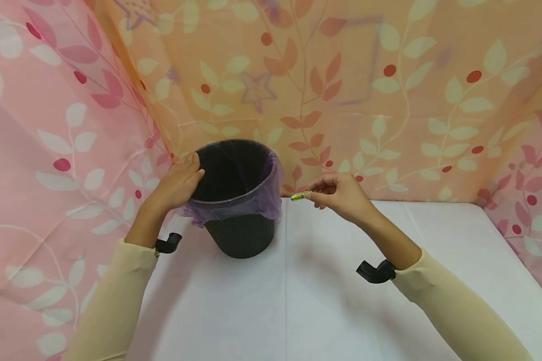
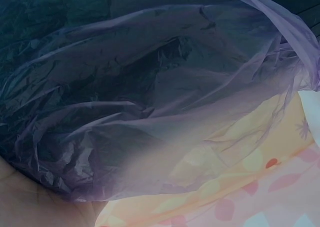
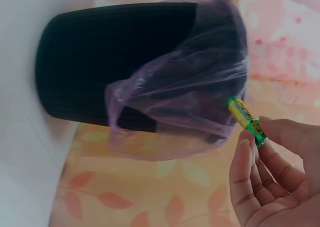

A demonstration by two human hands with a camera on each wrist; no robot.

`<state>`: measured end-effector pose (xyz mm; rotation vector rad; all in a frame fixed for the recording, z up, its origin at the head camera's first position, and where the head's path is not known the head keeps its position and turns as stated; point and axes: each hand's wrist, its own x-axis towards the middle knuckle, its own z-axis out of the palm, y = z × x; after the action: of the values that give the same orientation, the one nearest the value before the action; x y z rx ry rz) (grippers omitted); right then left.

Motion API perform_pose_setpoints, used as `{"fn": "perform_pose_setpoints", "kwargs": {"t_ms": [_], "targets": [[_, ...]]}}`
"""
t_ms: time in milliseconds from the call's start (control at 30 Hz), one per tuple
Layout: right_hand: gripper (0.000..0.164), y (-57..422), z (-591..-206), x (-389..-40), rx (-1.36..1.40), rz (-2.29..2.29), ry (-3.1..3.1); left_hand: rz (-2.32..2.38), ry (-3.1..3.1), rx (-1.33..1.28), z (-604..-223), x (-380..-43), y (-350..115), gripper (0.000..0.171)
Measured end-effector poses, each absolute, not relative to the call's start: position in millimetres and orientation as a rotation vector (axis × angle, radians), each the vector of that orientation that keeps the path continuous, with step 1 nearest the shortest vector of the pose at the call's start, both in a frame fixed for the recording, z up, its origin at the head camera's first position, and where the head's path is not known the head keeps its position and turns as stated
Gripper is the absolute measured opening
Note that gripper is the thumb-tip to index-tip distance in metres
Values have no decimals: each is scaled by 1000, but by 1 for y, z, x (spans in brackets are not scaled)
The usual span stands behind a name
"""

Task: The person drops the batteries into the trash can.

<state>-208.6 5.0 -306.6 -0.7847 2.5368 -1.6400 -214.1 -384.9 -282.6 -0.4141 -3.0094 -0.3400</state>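
Observation:
A black trash bin (image 1: 244, 235) stands on the white table, lined with a thin purple plastic bag (image 1: 264, 203) folded over its rim. My left hand (image 1: 178, 183) grips the bin's left rim, its thumb at the opening. Close up in the left wrist view, the crumpled bag (image 2: 165, 87) fills most of the frame, with part of the palm at the lower left. To the right of the bin, my right hand (image 1: 343, 195) pinches a small green and yellow battery (image 1: 300, 195) between thumb and fingers, held above the table. The battery (image 3: 246, 118) shows clearly in the right wrist view.
The white table (image 1: 325, 311) extends in front and to the right. An orange leaf-patterned cloth (image 1: 366, 125) hangs close behind the bin, and a pink one (image 1: 49, 165) at the left. Black wrist mounts (image 1: 376, 272) sit on both forearms.

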Motion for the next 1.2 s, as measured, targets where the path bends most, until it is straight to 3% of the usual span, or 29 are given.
{"fn": "perform_pose_setpoints", "kwargs": {"t_ms": [833, 1200], "targets": [[22, -36, -231, -215, -824, -1650, 2384, -307, -2974, -452, -288, -214, -387, 60], [20, -64, -248, -255, -917, -1634, 2344, -297, -2954, -472, -285, -218, -385, 59]]}}
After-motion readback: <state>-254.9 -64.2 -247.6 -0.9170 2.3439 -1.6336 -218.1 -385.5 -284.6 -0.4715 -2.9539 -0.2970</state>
